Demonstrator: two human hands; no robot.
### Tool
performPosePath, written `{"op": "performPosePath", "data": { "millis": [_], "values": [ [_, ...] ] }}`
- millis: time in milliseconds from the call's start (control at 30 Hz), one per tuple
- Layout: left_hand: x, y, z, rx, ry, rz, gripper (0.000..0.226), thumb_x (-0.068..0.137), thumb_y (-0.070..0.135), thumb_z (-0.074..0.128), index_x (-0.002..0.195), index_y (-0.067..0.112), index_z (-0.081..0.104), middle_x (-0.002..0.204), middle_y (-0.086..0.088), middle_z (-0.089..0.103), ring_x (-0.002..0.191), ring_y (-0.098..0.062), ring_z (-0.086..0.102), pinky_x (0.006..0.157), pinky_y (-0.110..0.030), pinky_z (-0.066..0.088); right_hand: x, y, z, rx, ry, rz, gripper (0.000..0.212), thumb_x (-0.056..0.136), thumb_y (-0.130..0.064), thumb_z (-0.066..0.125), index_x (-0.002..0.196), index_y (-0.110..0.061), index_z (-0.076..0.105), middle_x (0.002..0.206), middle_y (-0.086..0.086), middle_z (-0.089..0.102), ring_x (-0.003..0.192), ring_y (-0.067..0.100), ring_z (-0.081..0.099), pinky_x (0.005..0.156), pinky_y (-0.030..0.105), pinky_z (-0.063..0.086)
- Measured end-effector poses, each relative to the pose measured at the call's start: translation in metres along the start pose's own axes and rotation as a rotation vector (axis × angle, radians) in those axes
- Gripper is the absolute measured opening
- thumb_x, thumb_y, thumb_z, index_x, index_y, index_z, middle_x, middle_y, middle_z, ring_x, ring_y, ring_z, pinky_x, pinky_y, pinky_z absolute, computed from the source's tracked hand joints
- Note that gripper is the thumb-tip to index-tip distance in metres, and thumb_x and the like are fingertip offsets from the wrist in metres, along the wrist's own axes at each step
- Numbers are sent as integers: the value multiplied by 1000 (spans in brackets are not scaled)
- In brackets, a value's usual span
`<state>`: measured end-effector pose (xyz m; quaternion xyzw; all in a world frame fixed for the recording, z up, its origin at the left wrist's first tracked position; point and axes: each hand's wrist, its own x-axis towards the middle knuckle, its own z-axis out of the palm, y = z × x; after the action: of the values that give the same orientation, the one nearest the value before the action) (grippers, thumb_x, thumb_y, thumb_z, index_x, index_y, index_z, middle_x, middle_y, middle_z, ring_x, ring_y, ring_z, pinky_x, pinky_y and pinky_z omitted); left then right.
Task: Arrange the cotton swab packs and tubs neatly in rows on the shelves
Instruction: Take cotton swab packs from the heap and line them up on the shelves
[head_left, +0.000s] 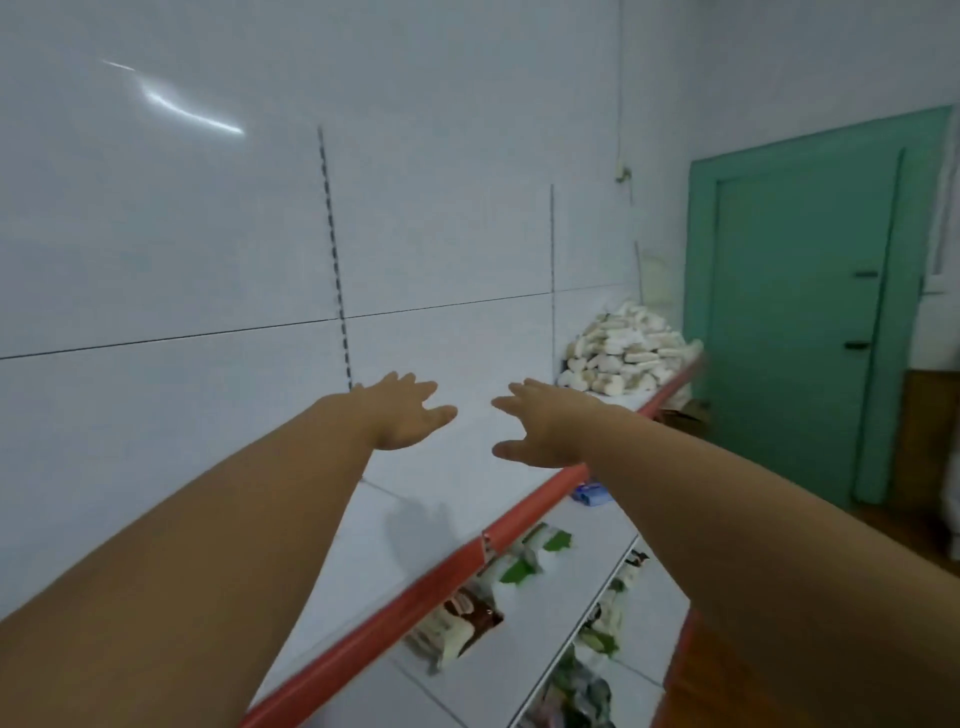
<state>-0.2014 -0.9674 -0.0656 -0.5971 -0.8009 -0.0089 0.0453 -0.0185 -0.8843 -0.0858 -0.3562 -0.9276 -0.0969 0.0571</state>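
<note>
Both my arms stretch out over the white top shelf (415, 499) with its red front edge. My left hand (402, 413) hovers palm down with straight fingers and holds nothing. My right hand (540, 428) is beside it, fingers spread, also holding nothing. A loose pile of white cotton swab packs (621, 351) lies at the far right end of the same shelf, beyond my right hand and apart from it. On the lower shelves lie scattered packs with green labels (524, 564), a brown and white pack (460, 623) and a small blue pack (592, 493).
A white panel wall (208, 234) with slotted uprights backs the shelf. A green door (800, 312) stands to the right past the shelf's end. More packs (608, 613) sit on a lower shelf near the orange floor.
</note>
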Motion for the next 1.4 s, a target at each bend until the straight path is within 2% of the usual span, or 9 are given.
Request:
{"op": "performPosePath", "data": {
  "millis": [100,367,500,633,900,1067,1133,1200,1400],
  "values": [
    [39,76,13,-3,-31,115,66,98,60,23,154,28,8,163,1,-1,150,-18,-5,120,-48,0,-23,82,11,9,-4,76,72,95,-57,41,153,-25,14,161,3,9,148,21,6,119,45,15],
    [166,195,15,-84,-101,271,68,98,59,27,155,25,12,162,2,11,148,-18,14,120,-37,12,-29,249,64,127,-32,269,71,93,-54,47,152,-31,17,161,-3,11,148,19,10,119,48,16],
    [248,229,33,-184,-96,350,66,98,57,31,154,24,17,161,3,14,147,-17,18,117,-34,14,4,299,94,118,-114,321,69,95,-48,50,152,-30,15,161,-4,9,149,19,6,118,47,10],
    [345,246,55,-181,-119,392,68,98,58,33,153,22,18,161,1,16,147,-19,20,117,-34,18,58,360,99,108,-125,368,68,94,-45,52,152,-30,19,160,-3,16,146,21,17,117,41,20],
    [512,281,76,-112,-128,354,62,96,53,43,147,19,33,153,-4,36,136,-22,39,108,-33,33,131,502,119,55,-122,461,63,95,-44,52,150,-27,25,157,0,25,143,21,25,115,40,27],
    [581,334,81,-109,-61,341,62,98,52,41,150,22,28,156,-3,30,141,-22,32,111,-32,29,175,588,143,87,-51,385,57,96,-40,51,147,-29,30,151,-2,35,136,19,35,110,36,31],
    [606,354,78,-105,-17,327,54,98,47,45,145,21,39,151,-3,39,135,-20,39,107,-30,33,193,626,157,121,-24,342,54,95,-39,53,145,-30,34,148,-4,40,131,17,41,107,34,35],
    [632,370,71,-103,39,294,45,97,43,48,136,20,51,142,-2,49,128,-20,46,102,-29,37,213,662,169,159,-25,308,51,92,-40,56,140,-31,42,140,-5,48,121,14,48,102,31,40],
    [702,394,57,-92,184,138,40,96,38,48,133,25,53,136,1,55,117,-18,53,96,-30,43,290,747,184,249,11,220,28,88,-39,57,115,-30,60,120,-8,59,103,11,55,93,30,48]
  ]
}}
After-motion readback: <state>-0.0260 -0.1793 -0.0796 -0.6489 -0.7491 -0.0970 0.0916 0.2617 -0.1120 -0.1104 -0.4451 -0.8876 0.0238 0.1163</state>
